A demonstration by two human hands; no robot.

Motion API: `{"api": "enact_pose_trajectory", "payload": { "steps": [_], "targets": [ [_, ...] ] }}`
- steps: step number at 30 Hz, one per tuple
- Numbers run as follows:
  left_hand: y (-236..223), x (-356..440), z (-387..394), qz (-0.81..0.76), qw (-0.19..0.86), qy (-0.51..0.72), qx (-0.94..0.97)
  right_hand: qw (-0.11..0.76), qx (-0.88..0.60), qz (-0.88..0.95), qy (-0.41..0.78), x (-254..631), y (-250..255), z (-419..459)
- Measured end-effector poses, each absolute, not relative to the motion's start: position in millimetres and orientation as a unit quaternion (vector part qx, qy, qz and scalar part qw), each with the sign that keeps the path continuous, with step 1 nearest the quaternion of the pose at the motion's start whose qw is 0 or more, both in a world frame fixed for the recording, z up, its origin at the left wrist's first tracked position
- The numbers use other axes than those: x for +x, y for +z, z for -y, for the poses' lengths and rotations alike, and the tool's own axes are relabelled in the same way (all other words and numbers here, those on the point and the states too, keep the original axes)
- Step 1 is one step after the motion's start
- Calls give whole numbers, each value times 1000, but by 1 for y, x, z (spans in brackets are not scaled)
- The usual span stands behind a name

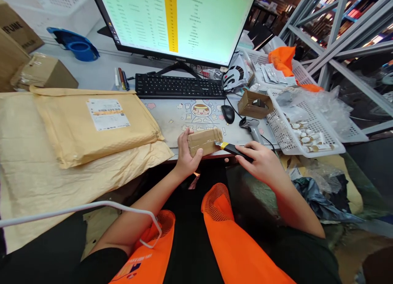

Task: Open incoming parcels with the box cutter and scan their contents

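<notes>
A small taped cardboard box (202, 142) is at the front edge of the desk. My left hand (188, 155) grips its left end, thumb along the near side and fingers behind. In my right hand (260, 159) is a box cutter (235, 149) with a black and yellow handle. Its blade end touches or lies very close to the box's right end; I cannot tell how deep the tip goes. Just beyond the box lies a printed desk mat (172, 116), with a barcode scanner (252, 127) and a black mouse (228, 114) to the right.
Padded envelopes (70, 140) cover the left side. A keyboard (181, 86) and monitor (178, 21) stand behind. An open small box (254, 105) and a white basket of small items (307, 124) are on the right. A white cable (107, 203) crosses the lower left.
</notes>
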State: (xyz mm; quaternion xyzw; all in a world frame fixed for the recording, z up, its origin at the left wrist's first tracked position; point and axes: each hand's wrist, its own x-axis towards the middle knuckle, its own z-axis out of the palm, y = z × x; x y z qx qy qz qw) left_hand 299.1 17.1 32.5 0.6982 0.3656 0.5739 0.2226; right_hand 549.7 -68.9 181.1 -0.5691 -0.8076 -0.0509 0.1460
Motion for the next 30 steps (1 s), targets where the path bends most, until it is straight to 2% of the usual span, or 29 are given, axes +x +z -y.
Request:
{"api": "enact_pose_trajectory", "payload": {
  "steps": [6,18,23,26,30],
  "targets": [
    [31,298,-17,-361,199,574,707,123,-585,801,-39,546,187,68],
    [33,291,-13,-372,173,535,739,5,-647,762,18,558,232,51],
    [68,278,-17,-430,187,437,768,65,-735,671,-65,591,209,44],
    [108,278,-20,-475,167,305,809,133,-747,651,-36,586,166,15],
    [158,298,-35,-505,83,110,852,225,-742,630,46,553,106,-30]
  ]
}}
